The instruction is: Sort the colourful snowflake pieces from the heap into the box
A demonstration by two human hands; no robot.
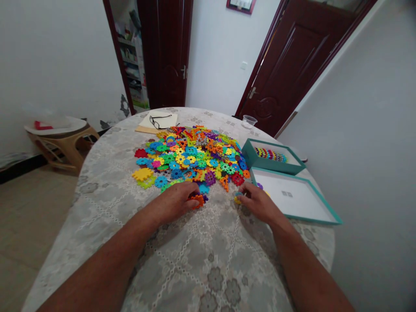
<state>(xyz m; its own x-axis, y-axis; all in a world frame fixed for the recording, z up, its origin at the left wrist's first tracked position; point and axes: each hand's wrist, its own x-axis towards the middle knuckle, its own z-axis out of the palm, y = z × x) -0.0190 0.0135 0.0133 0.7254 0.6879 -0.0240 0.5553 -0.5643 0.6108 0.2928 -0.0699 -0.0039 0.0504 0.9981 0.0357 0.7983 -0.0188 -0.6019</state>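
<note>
A heap of colourful notched plastic building pieces point(191, 159), round, square and triangular, is spread over the table's middle. At the heap's near edge, my left hand point(177, 200) is closed with thumb and fingers on an orange square notched piece point(197, 202). Purple teeth show just behind that piece. My right hand point(257, 201), by the right front of the heap, pinches small notched discs point(238, 197) in yellow and blue; the fingers partly cover them. An orange triangular piece point(224, 183) lies between the hands, slightly farther back.
To the right stand a teal box point(276, 164) holding a row of colourful pieces and its white-lined lid point(292, 195). Black glasses point(155, 123) rest on paper point(169, 118) at the back left. A clear plastic cup point(249, 121) sits at the back right. A patterned tablecloth point(195, 264) covers the table.
</note>
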